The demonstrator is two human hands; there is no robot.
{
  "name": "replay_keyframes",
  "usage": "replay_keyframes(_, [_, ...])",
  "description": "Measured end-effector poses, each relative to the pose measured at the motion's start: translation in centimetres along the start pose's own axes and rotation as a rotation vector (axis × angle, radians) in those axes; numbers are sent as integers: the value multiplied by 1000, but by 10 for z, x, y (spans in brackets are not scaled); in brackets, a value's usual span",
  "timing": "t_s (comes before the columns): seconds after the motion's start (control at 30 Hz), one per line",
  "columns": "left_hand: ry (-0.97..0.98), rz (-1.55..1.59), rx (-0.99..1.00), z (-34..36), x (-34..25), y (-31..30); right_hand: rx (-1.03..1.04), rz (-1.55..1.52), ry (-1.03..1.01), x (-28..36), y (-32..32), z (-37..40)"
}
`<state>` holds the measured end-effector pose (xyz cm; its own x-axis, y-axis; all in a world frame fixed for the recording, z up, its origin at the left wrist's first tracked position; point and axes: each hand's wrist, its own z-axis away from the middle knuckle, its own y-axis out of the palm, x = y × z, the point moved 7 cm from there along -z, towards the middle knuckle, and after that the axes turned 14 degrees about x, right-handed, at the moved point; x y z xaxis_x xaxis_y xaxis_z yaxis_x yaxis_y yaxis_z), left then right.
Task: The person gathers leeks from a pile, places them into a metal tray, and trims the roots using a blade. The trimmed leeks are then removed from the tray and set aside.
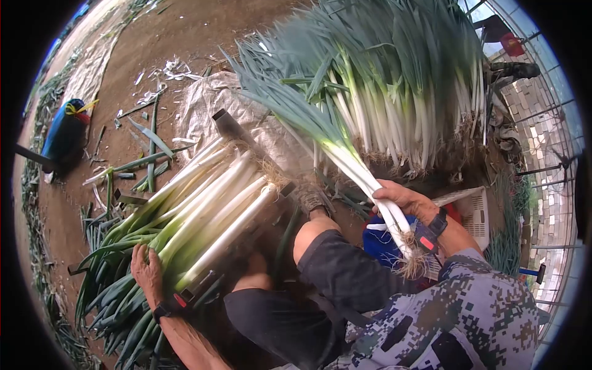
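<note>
My right hand point(407, 200) is closed around the white stalks of a few long green onions point(354, 163). Their roots hang toward my lap, and their green leaves reach up to the large pile. At the lower left, my left hand point(147, 271) lies on the leaf side of a row of green onions point(203, 213), fingers extended. That row rests slanted in a metal frame point(231, 126), with roots at the upper right and leaves drooping to the lower left. Whether the left fingers press any stalk cannot be seen.
A big pile of green onions point(394, 92) stands at the back right. Beside it lies a pale woven sack point(209, 102). A white plastic crate point(475, 216) is right of my right hand. Leaf scraps point(151, 139) litter the dirt floor; a dark blue bundle point(65, 135) sits far left.
</note>
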<state>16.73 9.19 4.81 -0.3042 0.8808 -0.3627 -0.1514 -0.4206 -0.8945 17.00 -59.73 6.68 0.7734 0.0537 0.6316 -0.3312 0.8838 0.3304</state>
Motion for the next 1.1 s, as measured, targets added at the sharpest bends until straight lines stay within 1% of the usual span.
replay_keyframes(0.03, [-16,238,-51,-1,20,4,6,-88,0,-2,14,18])
replay_keyframes(0.07, [-28,480,-113,0,19,0,14,-168,-9,-5,25,33])
replay_keyframes(0.1, [-2,810,-206,10,21,-8,59,-274,-30,-13,32,43])
replay_keyframes(0.13, [166,1238,-356,28,7,-25,107,-382,-43,-22,34,52])
replay_keyframes(0.17, [123,1341,-417,50,0,-35,155,-490,-54,-32,40,62])
replay_keyframes(0.2, [78,1441,-482,76,-16,-46,154,-546,-62,-39,46,70])
replay_keyframes(0.23, [145,1406,-499,101,-42,-55,157,-599,-70,-44,52,76])
replay_keyframes(0.27, [251,1396,-524,130,-73,-62,161,-655,-74,-51,57,81])
replay_keyframes(0.33, [343,1450,-406,175,-130,-61,190,-669,-76,-75,48,82])
replay_keyframes(0.4, [364,1445,-247,208,-201,-57,250,-665,-68,-88,45,89])
replay_keyframes(0.47, [186,1425,278,226,-277,-18,336,-697,-83,-80,69,113])
replay_keyframes(0.53, [303,1405,404,227,-331,19,397,-722,-89,-77,87,137])
replay_keyframes(0.6, [356,1438,507,237,-385,49,472,-734,-75,-77,103,162])
replay_keyframes(0.67, [250,1630,646,247,-417,97,482,-756,-104,-72,121,191])
replay_keyframes(0.73, [138,1740,846,256,-443,140,420,-811,-194,-68,141,220])
replay_keyframes(0.77, [140,1877,931,261,-458,164,469,-820,-164,-70,148,232])
replay_keyframes(0.8, [141,2014,1017,268,-473,180,476,-800,-143,-74,150,240])
replay_keyframes(0.83, [82,2062,988,274,-484,180,483,-777,-127,-78,152,246])
replay_keyframes(0.87, [78,2156,1019,273,-494,192,485,-758,-107,-83,155,253])
replay_keyframes(0.9, [139,2278,1016,271,-502,199,433,-774,-128,-86,157,262])
replay_keyframes(0.93, [210,2399,1002,268,-508,200,411,-734,-108,-92,157,268])
replay_keyframes(1.0, [236,2495,980,263,-513,215,380,-638,-71,-99,150,273])
replay_keyframes(1.03, [241,2546,963,264,-512,214,355,-527,-80,-97,152,276])
replay_keyframes(1.1, [266,2533,944,268,-511,213,347,-384,-91,-94,157,281])
